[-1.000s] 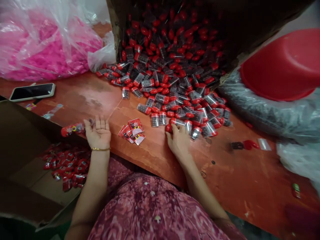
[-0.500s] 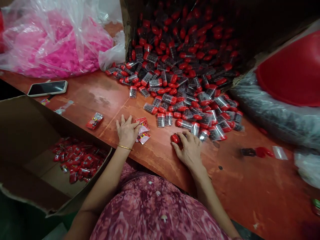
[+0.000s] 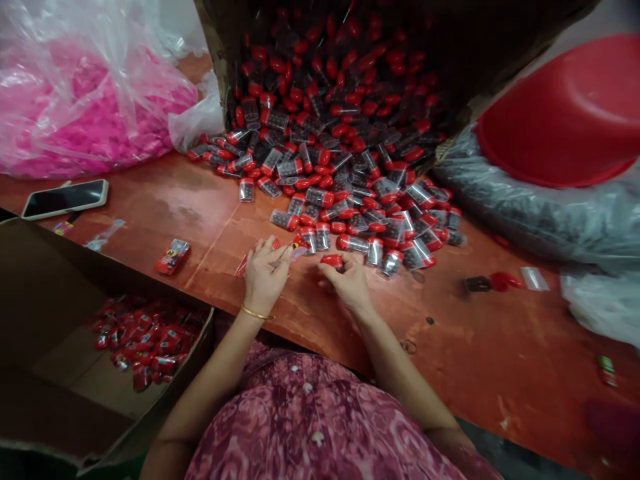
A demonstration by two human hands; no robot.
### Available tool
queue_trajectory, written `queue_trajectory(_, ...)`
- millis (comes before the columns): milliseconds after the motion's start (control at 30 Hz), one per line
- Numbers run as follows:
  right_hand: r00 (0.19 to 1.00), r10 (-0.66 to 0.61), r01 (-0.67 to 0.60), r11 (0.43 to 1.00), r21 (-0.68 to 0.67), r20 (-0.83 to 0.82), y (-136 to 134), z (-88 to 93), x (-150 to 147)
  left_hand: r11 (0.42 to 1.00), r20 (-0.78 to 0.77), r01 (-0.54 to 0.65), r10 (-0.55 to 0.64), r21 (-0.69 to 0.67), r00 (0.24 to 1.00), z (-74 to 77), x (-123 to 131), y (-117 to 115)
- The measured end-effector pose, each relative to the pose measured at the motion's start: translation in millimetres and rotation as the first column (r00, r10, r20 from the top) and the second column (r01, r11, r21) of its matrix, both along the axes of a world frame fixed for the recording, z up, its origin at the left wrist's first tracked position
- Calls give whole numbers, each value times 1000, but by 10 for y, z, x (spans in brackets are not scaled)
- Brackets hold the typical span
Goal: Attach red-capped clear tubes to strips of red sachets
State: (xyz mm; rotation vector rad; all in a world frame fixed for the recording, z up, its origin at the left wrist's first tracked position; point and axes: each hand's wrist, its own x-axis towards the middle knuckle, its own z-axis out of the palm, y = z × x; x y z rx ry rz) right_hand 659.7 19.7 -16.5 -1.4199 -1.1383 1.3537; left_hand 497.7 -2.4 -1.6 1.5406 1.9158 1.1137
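Observation:
My left hand [image 3: 265, 277] pinches a small red printed card [image 3: 299, 251] between thumb and fingers, its picture side partly in view. Beneath that hand, the edges of more red cards [image 3: 241, 267] show on the table. A short way to the right, my right hand [image 3: 351, 285] grips a small red-capped container [image 3: 331, 261], most of it hidden by the fingers. Just beyond both hands lies a heap of clear containers [image 3: 320, 197] with red caps and dark contents. One carded red pack [image 3: 173, 257] rests alone to the left.
A tipped carton [image 3: 213, 47] opens behind the heap. An open box [image 3: 40, 313] of red packs stands lower left. Around the table [image 3: 475, 360] are a phone [image 3: 65, 199], a bag of pink pieces [image 3: 90, 113], and a red basin [image 3: 560, 120] on a filled plastic bag [image 3: 525, 213].
My left hand has picked up a card from the table. My right hand has lifted the red-capped container and moved closer to the left. The view has shifted slightly.

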Motion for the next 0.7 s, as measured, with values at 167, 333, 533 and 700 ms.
queue_trajectory(167,925,-142,118,989,-89,-354,-20,92,-181,998,187,54,-57,21,981,-32,155,11)
queue_trajectory(333,933,-223,224,974,-29,-282,-33,78,-139,998,239,51,-41,-39,970,-2,227,-30)
queue_trajectory(533,953,-224,243,967,74,-202,-83,68,-78,946,611,222,-32,-237,791,29,302,-36)
queue_trajectory(700,980,-169,186,964,189,-101,-113,28,-64,973,698,147,19,-177,716,23,375,50)
